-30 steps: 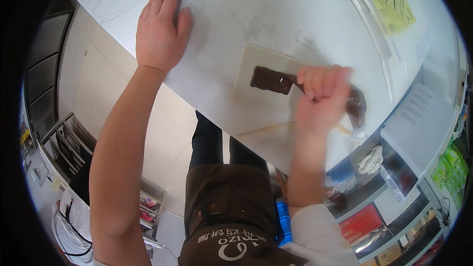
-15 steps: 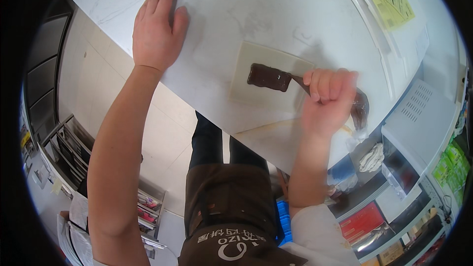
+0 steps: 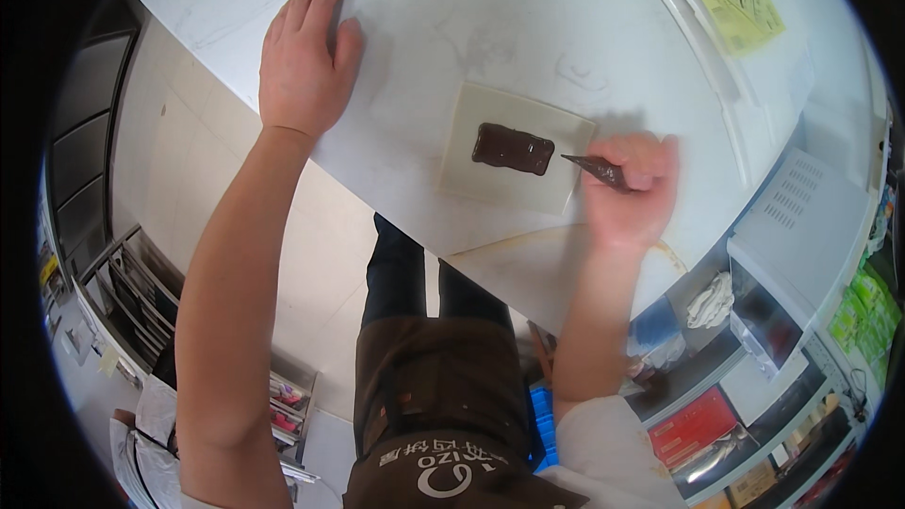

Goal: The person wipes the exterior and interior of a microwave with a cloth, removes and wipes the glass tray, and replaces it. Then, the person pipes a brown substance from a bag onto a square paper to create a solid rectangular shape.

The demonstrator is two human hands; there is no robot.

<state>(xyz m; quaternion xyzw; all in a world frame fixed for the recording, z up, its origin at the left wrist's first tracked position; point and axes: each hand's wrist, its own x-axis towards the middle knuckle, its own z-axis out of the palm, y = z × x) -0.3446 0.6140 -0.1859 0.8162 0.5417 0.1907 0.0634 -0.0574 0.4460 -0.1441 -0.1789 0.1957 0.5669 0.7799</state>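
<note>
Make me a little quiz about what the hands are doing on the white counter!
1. True or false: the left hand lies flat on the white counter.
2. What does the right hand grip? A) dark piping bag B) spoon C) cup
3. The dark brown patch sits on a pale ____ sheet.

Key:
1. True.
2. A: the piping bag, its tip toward the patch.
3. Square: the pale sheet.

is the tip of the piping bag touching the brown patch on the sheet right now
Apart. The head view shows a strip of pale sheet between the piping bag tip and the brown patch.
</note>
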